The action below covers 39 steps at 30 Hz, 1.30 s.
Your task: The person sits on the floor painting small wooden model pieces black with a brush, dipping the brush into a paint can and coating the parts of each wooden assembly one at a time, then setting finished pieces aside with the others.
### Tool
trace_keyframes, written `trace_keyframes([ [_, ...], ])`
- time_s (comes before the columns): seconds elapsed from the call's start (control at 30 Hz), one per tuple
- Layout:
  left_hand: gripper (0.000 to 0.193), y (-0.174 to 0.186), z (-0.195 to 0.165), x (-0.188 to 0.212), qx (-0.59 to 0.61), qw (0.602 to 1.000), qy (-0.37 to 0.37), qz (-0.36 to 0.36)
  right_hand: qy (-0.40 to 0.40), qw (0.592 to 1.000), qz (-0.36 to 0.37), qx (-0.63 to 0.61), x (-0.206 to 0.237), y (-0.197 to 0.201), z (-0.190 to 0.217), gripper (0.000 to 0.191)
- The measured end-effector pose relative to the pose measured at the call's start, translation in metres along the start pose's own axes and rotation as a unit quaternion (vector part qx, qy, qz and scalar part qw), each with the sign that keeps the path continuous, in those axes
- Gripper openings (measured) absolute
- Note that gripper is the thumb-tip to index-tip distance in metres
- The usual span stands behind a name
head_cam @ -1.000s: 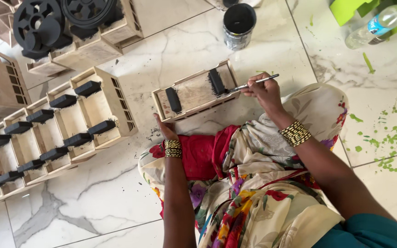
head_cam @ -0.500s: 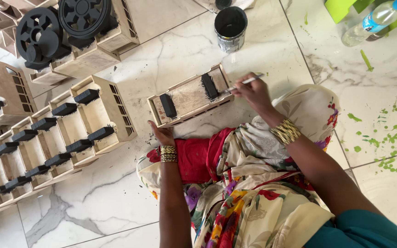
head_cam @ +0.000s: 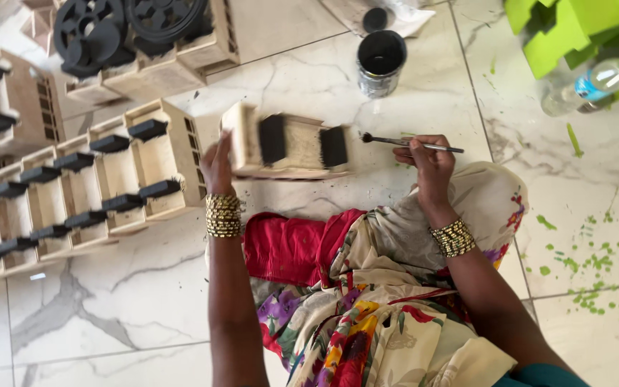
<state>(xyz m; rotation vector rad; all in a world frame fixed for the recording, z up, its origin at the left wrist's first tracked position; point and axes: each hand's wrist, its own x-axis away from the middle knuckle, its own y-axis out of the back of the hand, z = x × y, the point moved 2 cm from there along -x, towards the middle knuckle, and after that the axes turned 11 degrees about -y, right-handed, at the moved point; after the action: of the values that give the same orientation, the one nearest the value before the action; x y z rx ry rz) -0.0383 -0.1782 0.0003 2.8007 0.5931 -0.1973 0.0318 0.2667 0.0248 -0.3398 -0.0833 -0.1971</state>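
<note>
A person sits on a white marble floor (head_cam: 145,287), seen from above, with both hands at work. The left hand (head_cam: 218,163) grips the left end of a small unpainted wooden box frame (head_cam: 291,147), fingers closed on its edge, holding it tipped up off the floor in front of the lap. Two black painted blocks (head_cam: 272,139) sit across the frame, side by side with bare wood between them. The right hand (head_cam: 430,159) is closed around a thin paintbrush (head_cam: 410,143), held level with its dark bristle tip pointing left, just beside the frame's right end but not touching it. Gold bangles (head_cam: 223,215) circle each wrist. A floral cloth with a red fold (head_cam: 288,247) covers the lap below the hands.

Just above the frame stands an open metal tin (head_cam: 380,63) with black inside. To the left, well apart from the hands, rows of finished wooden frames (head_cam: 73,193) with black blocks lie packed together on the floor. Above them, two black wheel-shaped parts (head_cam: 127,25) rest on more wooden pieces. At the upper right are bright green painted shapes (head_cam: 574,29) and a clear plastic bottle (head_cam: 589,84) lying on its side. Green paint spatter (head_cam: 589,269) marks the floor at the right.
</note>
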Motion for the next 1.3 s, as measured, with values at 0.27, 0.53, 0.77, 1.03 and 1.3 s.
trace_keyframes([
  [0.27, 0.047, -0.034, -0.089, 0.033, -0.347, 0.916, -0.201, 0.026, 0.005, 1.0, 0.017, -0.005, 0.001, -0.005, -0.012, 0.01],
  [0.53, 0.055, -0.042, -0.088, -0.018, -0.405, 0.881, -0.233, 0.079, -0.032, 0.997, 0.067, -0.004, -0.002, -0.034, 0.013, 0.012],
  [0.77, 0.065, -0.047, -0.084, -0.033, -0.415, 0.904, -0.072, 0.076, 0.031, 0.989, 0.141, 0.02, -0.003, -0.08, 0.039, 0.012],
  [1.03, 0.067, -0.043, -0.095, -0.022, -0.418, 0.901, -0.104, 0.052, 0.059, 0.98, 0.179, 0.068, -0.014, -0.165, -0.007, 0.011],
  [1.3, 0.066, -0.045, -0.098, -0.02, -0.413, 0.903, -0.108, 0.046, 0.171, 0.964, 0.147, 0.143, -0.049, -0.192, -0.01, 0.007],
])
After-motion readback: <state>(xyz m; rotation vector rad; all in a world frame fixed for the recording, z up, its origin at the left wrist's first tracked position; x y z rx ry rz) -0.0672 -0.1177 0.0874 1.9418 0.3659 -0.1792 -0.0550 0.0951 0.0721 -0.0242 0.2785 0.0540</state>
